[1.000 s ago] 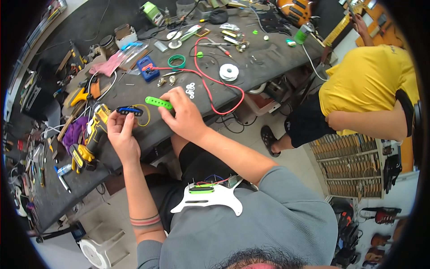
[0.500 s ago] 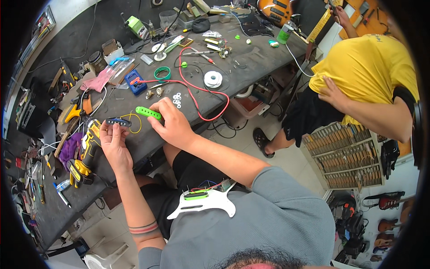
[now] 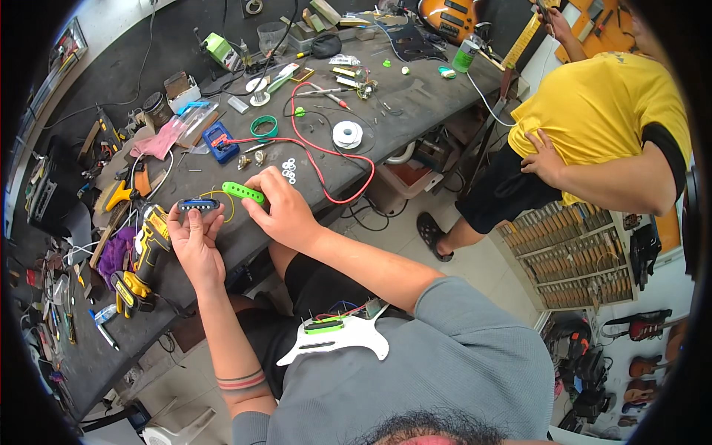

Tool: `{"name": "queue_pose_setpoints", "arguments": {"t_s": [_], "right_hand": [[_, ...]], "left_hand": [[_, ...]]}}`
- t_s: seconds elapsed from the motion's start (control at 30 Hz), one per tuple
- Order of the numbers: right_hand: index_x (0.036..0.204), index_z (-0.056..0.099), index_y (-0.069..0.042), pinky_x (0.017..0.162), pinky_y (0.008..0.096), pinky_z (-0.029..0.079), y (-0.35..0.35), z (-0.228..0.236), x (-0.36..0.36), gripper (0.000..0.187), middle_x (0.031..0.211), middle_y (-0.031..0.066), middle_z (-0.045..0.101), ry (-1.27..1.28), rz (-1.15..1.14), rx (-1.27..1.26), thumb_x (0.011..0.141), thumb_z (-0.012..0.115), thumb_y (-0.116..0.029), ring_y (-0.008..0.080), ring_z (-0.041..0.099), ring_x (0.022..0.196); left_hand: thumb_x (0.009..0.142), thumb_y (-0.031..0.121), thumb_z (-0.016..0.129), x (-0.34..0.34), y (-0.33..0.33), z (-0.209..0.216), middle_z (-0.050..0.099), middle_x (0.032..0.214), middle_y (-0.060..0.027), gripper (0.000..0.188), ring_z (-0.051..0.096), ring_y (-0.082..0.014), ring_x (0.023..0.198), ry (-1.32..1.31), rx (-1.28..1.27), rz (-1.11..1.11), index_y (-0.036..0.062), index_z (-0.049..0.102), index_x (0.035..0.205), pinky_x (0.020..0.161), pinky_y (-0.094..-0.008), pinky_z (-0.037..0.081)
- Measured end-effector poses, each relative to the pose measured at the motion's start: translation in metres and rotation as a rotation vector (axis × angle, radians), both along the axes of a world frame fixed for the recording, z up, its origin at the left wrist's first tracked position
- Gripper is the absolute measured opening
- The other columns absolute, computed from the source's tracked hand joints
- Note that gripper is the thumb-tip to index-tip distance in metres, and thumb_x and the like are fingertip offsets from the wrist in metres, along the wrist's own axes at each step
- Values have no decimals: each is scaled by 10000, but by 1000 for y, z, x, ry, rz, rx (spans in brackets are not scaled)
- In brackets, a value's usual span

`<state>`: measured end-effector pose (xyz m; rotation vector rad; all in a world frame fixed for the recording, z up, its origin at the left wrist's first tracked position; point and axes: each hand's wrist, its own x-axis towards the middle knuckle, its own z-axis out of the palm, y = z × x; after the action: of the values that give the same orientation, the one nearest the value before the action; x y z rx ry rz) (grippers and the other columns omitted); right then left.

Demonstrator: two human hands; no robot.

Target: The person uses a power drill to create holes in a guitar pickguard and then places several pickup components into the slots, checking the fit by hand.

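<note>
This is a guitar workshop. A drill (image 3: 154, 230) and a spool (image 3: 347, 135) lie on the workbench (image 3: 415, 111), a guitar (image 3: 449, 18) beyond.

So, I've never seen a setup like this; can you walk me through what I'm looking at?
There's no machine: these are a person's bare hands, seen from above by a wide fisheye camera worn on the head, so straight edges bend. The left hand holds a dark, blue-edged bar; a thin yellow wire loops beside it. The right hand holds a bright green strip with a row of holes. On the dark bench lie a yellow-and-black drill, a blue boxy device, a green ring and a white spool, among other clutter. A white plate rests at the person's lap. Someone in a yellow shirt stands to the right.
</note>
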<state>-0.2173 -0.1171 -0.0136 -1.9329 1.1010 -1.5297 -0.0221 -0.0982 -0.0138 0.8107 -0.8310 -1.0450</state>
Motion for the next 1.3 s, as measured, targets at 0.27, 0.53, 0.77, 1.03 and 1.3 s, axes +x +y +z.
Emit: {"name": "queue_pose_setpoints", "arguments": {"t_s": [0.27,0.53,0.77,1.03,1.3], "right_hand": [[1124,617,-30,789,458,530,0,-1,2,241,1053,135,586,-11,-4,-13,943,738,-133,365,655,940],[1122,621,-32,782,455,533,-1,-3,0,248,1052,135,591,2,-16,-3,933,746,-134,365,660,932],[1145,632,-31,769,414,545,-1,11,4,251,1065,141,598,-72,54,21,932,742,-108,335,667,914],[1119,662,-32,885,436,510,-11,19,23,244,1061,139,605,24,83,-174,901,765,-75,346,617,1026],[1119,683,-39,843,438,529,-13,18,36,246,1050,117,624,46,121,-185,905,782,-108,338,636,998]], "left_hand": [[1116,204,609,-3,4,4,689,1200,-136,404,780,-321,1064,-24,29,2,53,400,1428,844,-336,659],[1124,220,596,-8,2,7,701,1198,-204,452,788,-347,1021,-8,34,11,33,334,1443,828,-361,667],[1112,201,622,-10,2,8,700,1152,-219,474,788,-382,993,10,59,30,33,322,1438,829,-403,673],[1105,140,621,-15,0,7,710,1153,-194,449,792,-328,972,60,7,-34,37,336,1436,821,-410,686],[1099,123,623,-17,5,9,746,1154,-250,477,786,-315,1019,25,-1,-106,2,325,1450,872,-415,675]]}}
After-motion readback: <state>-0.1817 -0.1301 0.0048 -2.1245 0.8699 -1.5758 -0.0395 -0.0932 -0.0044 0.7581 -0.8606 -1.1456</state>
